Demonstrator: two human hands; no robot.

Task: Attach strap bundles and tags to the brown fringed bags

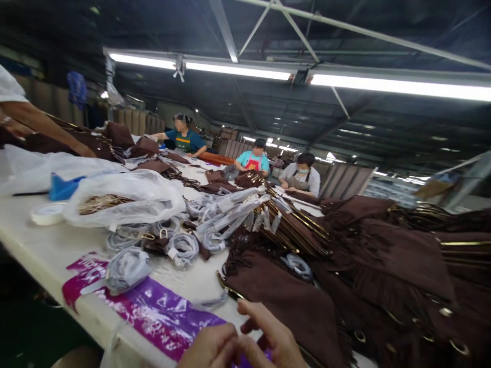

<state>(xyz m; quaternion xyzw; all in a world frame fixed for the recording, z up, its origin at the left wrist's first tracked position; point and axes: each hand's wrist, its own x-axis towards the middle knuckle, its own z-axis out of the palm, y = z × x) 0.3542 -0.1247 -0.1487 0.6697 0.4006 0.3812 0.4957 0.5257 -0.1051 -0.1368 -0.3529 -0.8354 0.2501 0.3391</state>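
At the bottom edge, my left hand [213, 347] is closed, its fingertips meeting those of my right hand. My right hand [272, 332] is half curled, with the index finger raised and the thumb against the left fingers. Whatever lies between them is hidden. Beneath and beside the hands is a glossy purple plastic bag [164, 309] with white print. Just right of my right hand lies a dark brown fringed bag [280, 291] with a gold metal edge. On the plastic bag rests a coiled grey wrapped strap [128, 270].
Piles of brown fringed bags [402, 250] cover the right side. More coiled straps [183, 249], a clear plastic sack [130, 197], a tape roll [48, 213] and a blue object [63, 187] lie on the white table [19, 225]. A co-worker's arm [46, 125] reaches in at left; several people work beyond.
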